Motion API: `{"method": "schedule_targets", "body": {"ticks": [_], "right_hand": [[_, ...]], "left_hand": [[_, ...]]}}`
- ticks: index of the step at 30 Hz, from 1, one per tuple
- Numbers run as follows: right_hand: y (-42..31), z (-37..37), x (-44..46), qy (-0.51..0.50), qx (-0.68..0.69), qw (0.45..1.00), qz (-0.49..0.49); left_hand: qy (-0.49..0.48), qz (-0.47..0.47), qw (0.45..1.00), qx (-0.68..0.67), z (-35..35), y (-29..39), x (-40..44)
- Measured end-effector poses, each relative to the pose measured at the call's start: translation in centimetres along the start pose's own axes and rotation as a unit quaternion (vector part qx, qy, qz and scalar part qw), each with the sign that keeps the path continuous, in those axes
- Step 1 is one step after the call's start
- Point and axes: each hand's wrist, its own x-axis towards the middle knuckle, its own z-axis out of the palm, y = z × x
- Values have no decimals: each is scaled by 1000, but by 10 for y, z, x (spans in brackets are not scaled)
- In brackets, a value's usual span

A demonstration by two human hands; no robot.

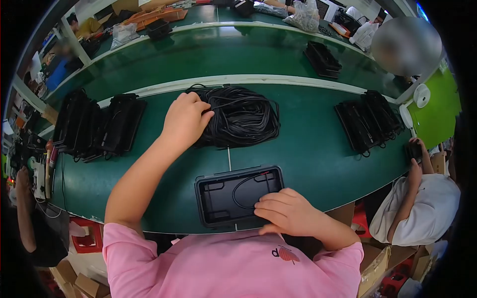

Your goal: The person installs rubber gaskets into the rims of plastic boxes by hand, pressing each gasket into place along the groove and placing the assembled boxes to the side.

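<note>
A shallow black plastic box (218, 198) lies with its open side up near the table's front edge. Inside it a thin black cable (234, 191) curves in a loop, a bit of red showing at its upper end. My right hand (285, 211) is over the box's right side, fingers closed where the cable runs under them; the fingertips are partly hidden. Farther back sits a large bundle of black cables (246, 116). At its left edge is my left hand (186, 119), with curled fingers closed on cable there.
Stacked black boxes (119, 124) stand at the left, and more black boxes (370, 121) at the right. Behind a white rail, another black box stack (323, 59) rests on a green surface (218, 49). Co-workers sit at both sides, one in a white shirt (422, 208).
</note>
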Motion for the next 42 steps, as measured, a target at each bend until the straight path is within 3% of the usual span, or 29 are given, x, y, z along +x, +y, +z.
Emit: {"method": "schedule_targets", "body": {"ticks": [2, 4, 7, 9, 10, 12, 15, 19, 23, 26, 28, 35, 37, 40, 42], "right_hand": [[8, -19, 12, 22, 59, 998, -7], [39, -26, 21, 120, -36, 992, 33], [108, -22, 45, 218, -50, 955, 195], [141, -12, 57, 223, 16, 923, 313], [150, -9, 61, 226, 16, 924, 306], [164, -6, 67, 172, 98, 901, 386], [172, 1, 69, 133, 90, 898, 409], [163, -5, 66, 152, 102, 889, 421], [152, -26, 56, 162, 120, 912, 357], [146, -36, 55, 170, 141, 900, 376], [146, -40, 58, 107, 164, 894, 404], [149, -27, 72, 108, 136, 904, 391], [148, -25, 80, 142, 68, 927, 342], [156, -19, 93, 124, 19, 962, 242], [154, -16, 105, 100, 21, 968, 227]], "left_hand": [[-19, -22, 1000, 11, 6, 0, 5], [-33, -39, 999, 7, 8, -1, 4], [-6, -50, 999, -9, 12, 0, 3], [-5, -61, 998, -11, 12, 4, 4], [-5, -75, 997, -13, 11, 5, 4], [-4, -83, 996, -18, 14, 6, 5], [1, -87, 996, -15, 18, 9, 6], [5, -77, 997, -23, 14, 11, 3], [30, -43, 994, -95, -4, 19, -3], [21, -73, 985, -153, -11, 18, 0], [22, -72, 985, -157, -9, 15, 1], [4, -92, 979, -184, -3, 18, 3], [13, -66, 979, -191, -2, 20, 5], [18, -49, 975, -217, -2, 31, 12], [29, -6, 971, -237, -1, 40, 17]]}}
